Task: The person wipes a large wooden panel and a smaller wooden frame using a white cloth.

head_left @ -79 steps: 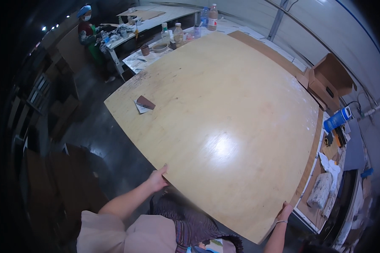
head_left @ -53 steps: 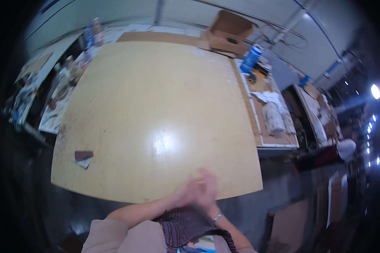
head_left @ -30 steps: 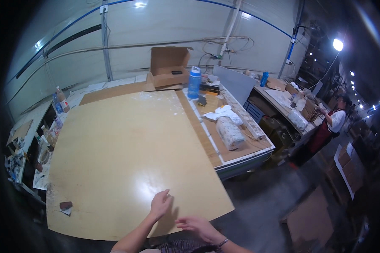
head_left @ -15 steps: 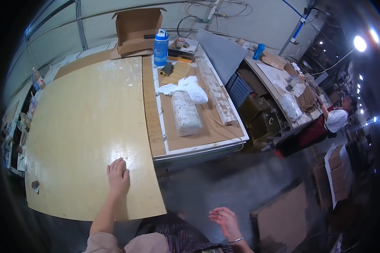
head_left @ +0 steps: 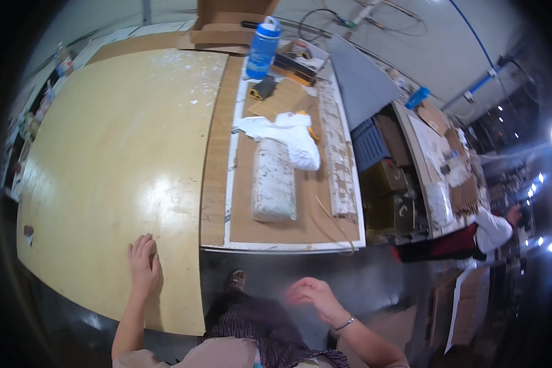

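My left hand lies flat, fingers together, on the near right corner of a large pale plywood sheet. My right hand hangs in the air over the dark floor, fingers loosely curled, holding nothing; a thin bracelet is on its wrist. A small brown sanding block rests at the sheet's far left edge, well away from both hands.
To the right stands a workbench with a white cloth, a wrapped speckled bundle, a blue bottle and a cardboard box. Boxes sit under another bench. A person in white and red bends at the right.
The view has swung right along the sheet to the workbench. My left hand has stayed flat on the sheet's corner; my right hand has lifted off and now hovers over the floor.
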`<state>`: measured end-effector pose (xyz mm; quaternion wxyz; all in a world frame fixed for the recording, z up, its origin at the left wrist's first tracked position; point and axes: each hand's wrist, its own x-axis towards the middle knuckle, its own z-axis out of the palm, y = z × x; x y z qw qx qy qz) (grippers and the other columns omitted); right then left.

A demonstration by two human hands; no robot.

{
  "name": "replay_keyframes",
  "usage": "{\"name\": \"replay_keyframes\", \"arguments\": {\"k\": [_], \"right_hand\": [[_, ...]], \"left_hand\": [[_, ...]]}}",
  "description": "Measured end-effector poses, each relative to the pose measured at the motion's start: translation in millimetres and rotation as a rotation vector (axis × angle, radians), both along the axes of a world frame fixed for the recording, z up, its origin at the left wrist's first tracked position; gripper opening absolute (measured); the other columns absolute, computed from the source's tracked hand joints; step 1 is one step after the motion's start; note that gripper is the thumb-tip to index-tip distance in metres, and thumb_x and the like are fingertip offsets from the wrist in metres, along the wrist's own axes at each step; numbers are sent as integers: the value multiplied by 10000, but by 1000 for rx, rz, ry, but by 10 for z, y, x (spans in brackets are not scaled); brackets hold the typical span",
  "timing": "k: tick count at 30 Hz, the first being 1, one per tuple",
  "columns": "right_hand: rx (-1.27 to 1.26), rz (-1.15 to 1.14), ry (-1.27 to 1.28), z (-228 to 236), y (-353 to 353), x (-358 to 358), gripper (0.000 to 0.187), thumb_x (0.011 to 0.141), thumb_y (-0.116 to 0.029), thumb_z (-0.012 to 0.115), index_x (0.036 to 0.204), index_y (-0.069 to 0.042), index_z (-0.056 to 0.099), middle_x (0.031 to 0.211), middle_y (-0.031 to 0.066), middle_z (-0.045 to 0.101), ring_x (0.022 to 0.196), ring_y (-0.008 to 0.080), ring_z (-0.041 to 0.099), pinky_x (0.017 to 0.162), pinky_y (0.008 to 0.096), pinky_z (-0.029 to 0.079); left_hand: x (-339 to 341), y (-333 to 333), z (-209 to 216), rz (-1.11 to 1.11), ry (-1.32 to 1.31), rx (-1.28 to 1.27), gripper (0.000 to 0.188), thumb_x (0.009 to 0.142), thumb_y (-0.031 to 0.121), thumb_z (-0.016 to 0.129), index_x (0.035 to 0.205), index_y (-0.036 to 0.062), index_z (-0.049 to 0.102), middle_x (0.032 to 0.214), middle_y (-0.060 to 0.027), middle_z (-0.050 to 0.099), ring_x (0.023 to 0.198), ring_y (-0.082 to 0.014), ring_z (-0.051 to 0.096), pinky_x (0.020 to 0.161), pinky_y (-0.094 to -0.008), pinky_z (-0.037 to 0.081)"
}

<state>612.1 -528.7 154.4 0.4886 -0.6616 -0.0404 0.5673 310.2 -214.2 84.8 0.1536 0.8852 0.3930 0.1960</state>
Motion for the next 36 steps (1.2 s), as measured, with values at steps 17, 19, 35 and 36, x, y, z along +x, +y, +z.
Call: {"name": "replay_keyframes", "arguments": {"k": [17, 19, 35, 36], "right_hand": [[394, 755, -731, 263, 1815, 2015, 164, 838, -102, 570, 933, 24, 616, 874, 79, 646, 784, 135, 604, 729, 263, 488], [374, 826, -826, 193, 2049, 2108, 179, 830, -120, 583, 927, 27, 615, 857, 89, 646, 784, 142, 605, 724, 272, 488], [318, 1462, -1216, 1844, 5194, 2884, 244, 802, -205, 553, 907, -4, 643, 863, 201, 653, 805, 330, 635, 725, 409, 492], [335, 1291, -1159, 1671, 5504, 2908, 221, 793, -189, 542, 873, -10, 644, 839, 210, 649, 820, 347, 627, 726, 424, 489]], "left_hand": [[18, -102, 148, 183, 250, -109, 452, 707, 145, 633, 1144, 74, 547, 1291, -104, 499, 1183, -314, 472, 943, -457, 392], [78, -36, 296, 105, 342, -208, 438, 710, 173, 635, 1132, 86, 554, 1231, -113, 520, 1114, -329, 510, 887, -438, 432], [905, 3224, 1410, -179, 998, -335, 442, 767, 452, 637, 1075, 136, 649, 1002, -127, 659, 964, -327, 607, 836, -443, 479], [1264, 3513, 1374, -162, 913, -248, 390, 766, 414, 644, 1037, 133, 657, 955, -130, 662, 931, -336, 612, 801, -449, 488]]}}
